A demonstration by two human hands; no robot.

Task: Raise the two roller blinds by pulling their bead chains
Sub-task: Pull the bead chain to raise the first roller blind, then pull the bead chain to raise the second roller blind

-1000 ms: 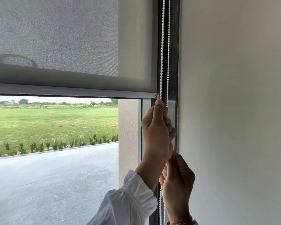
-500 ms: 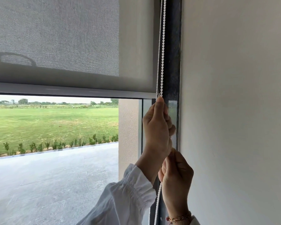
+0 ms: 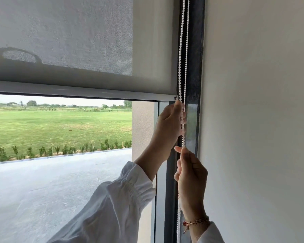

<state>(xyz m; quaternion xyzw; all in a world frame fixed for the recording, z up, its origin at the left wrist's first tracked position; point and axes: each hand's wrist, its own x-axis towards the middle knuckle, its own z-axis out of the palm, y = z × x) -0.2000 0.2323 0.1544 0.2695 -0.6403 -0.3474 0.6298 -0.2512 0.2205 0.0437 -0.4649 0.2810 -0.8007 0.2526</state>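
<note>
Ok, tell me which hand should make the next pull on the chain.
Left. The left hand grips the chain high, just under the blind's bottom bar, so it probably has a full downward stroke. The right hand holds lower, with less travel left.

Grey roller blind (image 3: 63, 37) partly raised, its bottom bar (image 3: 77, 92) across mid-window. White bead chain (image 3: 182, 50) hangs in two strands along the dark frame (image 3: 195, 50). Left hand (image 3: 168, 123) grips the chain just under the bar; right hand (image 3: 191, 172) pinches it lower. White sleeve (image 3: 116, 204); red thread bracelet (image 3: 197, 221) on the right wrist.
</note>
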